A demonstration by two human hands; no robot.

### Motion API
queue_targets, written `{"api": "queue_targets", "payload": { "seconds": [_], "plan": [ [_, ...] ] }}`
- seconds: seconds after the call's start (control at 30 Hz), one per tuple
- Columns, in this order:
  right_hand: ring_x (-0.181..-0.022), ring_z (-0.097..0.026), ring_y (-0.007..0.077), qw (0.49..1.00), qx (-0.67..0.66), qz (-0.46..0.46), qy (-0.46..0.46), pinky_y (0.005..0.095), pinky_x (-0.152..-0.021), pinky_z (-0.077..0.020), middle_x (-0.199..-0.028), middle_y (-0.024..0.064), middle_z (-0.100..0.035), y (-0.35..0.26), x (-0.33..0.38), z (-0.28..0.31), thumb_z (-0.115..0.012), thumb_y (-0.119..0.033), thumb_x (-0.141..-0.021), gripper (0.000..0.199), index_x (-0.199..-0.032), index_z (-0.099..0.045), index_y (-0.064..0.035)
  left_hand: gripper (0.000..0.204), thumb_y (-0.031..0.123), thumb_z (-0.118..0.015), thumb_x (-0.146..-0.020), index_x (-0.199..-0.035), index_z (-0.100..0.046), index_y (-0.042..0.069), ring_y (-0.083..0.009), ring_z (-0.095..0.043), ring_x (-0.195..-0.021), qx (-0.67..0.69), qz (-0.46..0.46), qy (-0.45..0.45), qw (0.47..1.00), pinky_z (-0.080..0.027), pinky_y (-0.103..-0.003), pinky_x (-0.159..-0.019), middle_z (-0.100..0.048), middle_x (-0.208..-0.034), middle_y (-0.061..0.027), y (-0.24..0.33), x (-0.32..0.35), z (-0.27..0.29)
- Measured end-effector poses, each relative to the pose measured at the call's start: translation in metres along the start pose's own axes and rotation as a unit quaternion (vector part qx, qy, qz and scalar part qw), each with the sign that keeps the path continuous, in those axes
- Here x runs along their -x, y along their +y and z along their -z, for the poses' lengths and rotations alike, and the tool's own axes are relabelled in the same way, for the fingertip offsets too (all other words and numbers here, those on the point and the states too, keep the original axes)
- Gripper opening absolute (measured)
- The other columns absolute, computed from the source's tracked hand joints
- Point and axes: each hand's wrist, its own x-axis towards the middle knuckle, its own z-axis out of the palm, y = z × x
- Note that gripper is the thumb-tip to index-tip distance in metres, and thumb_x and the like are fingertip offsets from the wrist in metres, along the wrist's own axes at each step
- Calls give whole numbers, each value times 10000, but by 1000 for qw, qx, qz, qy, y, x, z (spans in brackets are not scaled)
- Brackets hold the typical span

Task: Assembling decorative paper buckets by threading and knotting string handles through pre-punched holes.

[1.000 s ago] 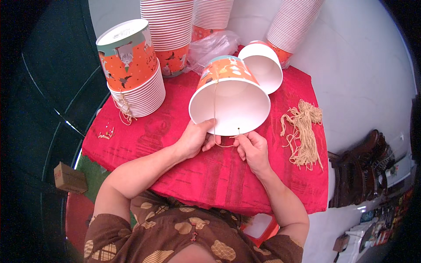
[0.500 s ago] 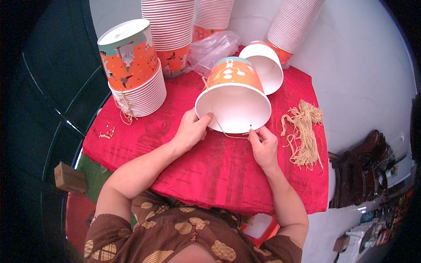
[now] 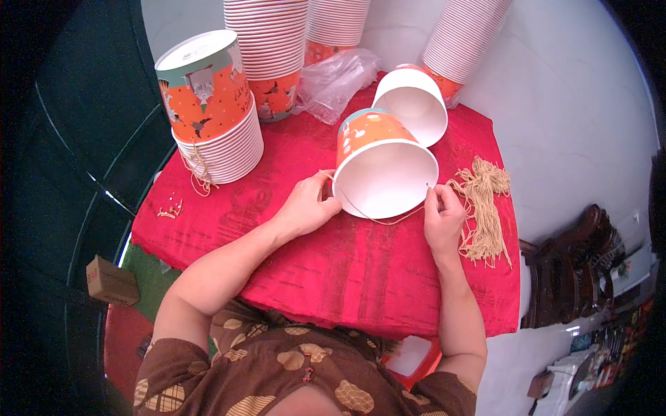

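A paper bucket (image 3: 378, 132), orange with a teal band and white inside, lies on its side with its mouth toward me. My left hand (image 3: 309, 202) is closed on its left rim, thumb in front and some fingers hidden behind the edge. A thin tan string (image 3: 388, 222) runs from beside that hand, across the mouth and below the lower rim, to the right side. There my right hand (image 3: 445, 213) pinches the string against the right rim, by a small dark spot that may be a hole. The string's tip is mostly hidden by the fingers.
A tan string bundle (image 3: 485, 215) lies right on the red tablecloth (image 3: 333, 277). Another bucket (image 3: 420, 111) lies behind mine. Nested buckets (image 3: 218, 149) with one inverted on top stand left; tall stacks (image 3: 267, 41) and crumpled plastic (image 3: 333, 83) are farther back.
The bucket has turned, and its mouth has shifted slightly right and down. My right hand has moved right and up along the rim, and the string now hangs in a wider curve.
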Motion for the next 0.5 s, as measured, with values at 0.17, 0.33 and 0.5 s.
{"api": "queue_targets", "payload": {
  "seconds": [0.17,0.33,0.5],
  "plan": [
    [-577,-423,80,998,31,41,30,259,-515,-349,-656,17,-487,8,-4,5,-581,-14,-887,62,-846,-589,31,562,2,-516,-711,-1268,-468,-56,-189,-587,-932,86,20,-40,995,-483,-301,-796,-605,-1020,-115,-2,-6,12],
    [-599,-516,173,995,47,82,29,310,-539,-408,-703,86,-552,-5,-3,8,-596,-3,-871,37,-851,-593,28,561,163,-620,-783,-1278,-453,-42,-144,-598,-814,119,-85,6,989,-480,-284,-702,-617,-911,-105,9,-5,42],
    [-662,-621,261,994,27,99,-26,355,-577,-472,-781,142,-624,-14,0,7,-612,7,-854,20,-861,-602,22,801,433,-659,-829,-1373,-342,-62,-264,-635,-739,-20,-78,-31,996,-484,-370,-686,-639,-792,-167,24,3,42]
  ]
}}
